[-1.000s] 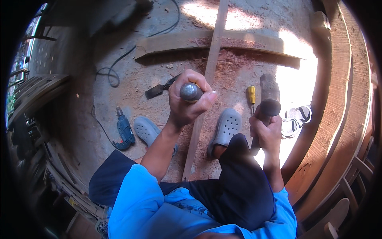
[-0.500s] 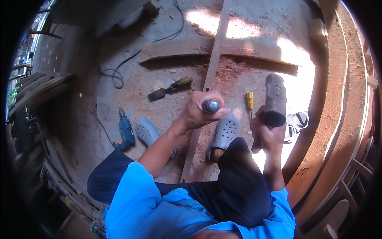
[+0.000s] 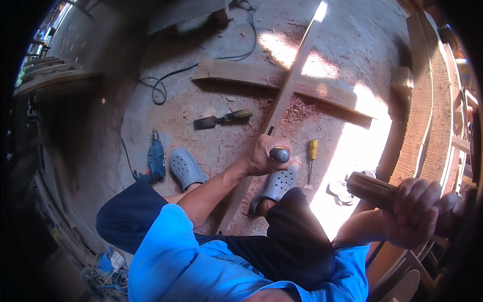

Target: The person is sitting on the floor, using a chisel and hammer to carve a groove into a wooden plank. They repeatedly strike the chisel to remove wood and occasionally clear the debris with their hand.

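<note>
My left hand (image 3: 266, 153) is closed round an upright tool, seen from its metal-capped end (image 3: 279, 155), over the long narrow wooden strip (image 3: 282, 105); its working end is hidden. My right hand (image 3: 417, 214) grips a mallet or hammer by its wooden handle (image 3: 370, 189), which points left; the head is mostly hidden in shadow at the right. A wide chisel (image 3: 216, 121) with a black and yellow handle lies left of the strip. A yellow-handled screwdriver (image 3: 312, 153) lies right of my left hand.
A crossbeam (image 3: 231, 73) lies under the strip. A blue drill (image 3: 156, 158) with cord lies by my left foot. Sandals (image 3: 339, 191) lie on the sunlit concrete floor. Large boards (image 3: 422, 110) stand along the right; stacked wooden pieces (image 3: 58, 78) are at the left.
My right hand has swung right with the hammer, turning it from upright to sideways. My left hand has moved down and right along the strip with its tool. The view has shifted.
</note>
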Tool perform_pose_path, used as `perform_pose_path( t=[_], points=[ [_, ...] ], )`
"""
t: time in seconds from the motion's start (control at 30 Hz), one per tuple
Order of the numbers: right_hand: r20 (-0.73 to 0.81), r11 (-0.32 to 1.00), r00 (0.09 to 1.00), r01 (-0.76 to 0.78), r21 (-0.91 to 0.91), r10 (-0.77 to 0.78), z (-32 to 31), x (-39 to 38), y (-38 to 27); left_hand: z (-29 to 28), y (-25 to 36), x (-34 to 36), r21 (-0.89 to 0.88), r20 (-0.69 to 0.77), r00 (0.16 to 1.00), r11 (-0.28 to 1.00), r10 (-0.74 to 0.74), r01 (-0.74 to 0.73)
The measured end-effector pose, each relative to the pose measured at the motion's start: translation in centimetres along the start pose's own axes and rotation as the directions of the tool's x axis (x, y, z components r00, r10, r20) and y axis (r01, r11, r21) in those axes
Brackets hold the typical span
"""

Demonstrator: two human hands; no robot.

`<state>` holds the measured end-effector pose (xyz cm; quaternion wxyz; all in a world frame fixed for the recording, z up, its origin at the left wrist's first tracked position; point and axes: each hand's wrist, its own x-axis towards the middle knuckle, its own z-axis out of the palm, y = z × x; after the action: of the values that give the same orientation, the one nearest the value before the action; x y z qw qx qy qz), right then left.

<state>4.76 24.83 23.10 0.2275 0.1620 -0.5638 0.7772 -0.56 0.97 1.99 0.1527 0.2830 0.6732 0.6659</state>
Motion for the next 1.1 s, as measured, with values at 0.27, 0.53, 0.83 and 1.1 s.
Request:
perform_pose_path(
  t=[0.27,0.53,0.83,1.1],
  points=[
    [-0.035,0.247,0.629,-0.355,-0.902,0.777,-0.5,-6.7,9.9,-0.4,-1.3,0.9,0.036,0.016,0.994,0.993,0.109,-0.109],
    [-0.493,0.34,0.54,-0.831,-0.44,0.682,-3.1,-11.8,7.2,-1.7,0.1,8.4,-0.102,0.051,0.881,0.875,-0.47,0.473],
    [-0.554,0.42,0.477,-0.876,-0.237,0.682,-2.8,-11.9,6.8,-0.4,-0.5,-5.9,0.052,0.003,0.997,0.995,0.081,-0.081],
    [-0.489,0.794,0.797,-0.533,-0.293,0.355,-1.2,-5.0,4.0,-3.0,2.1,0.8,-0.119,-0.046,0.975,0.97,-0.218,0.211]
  ],
)
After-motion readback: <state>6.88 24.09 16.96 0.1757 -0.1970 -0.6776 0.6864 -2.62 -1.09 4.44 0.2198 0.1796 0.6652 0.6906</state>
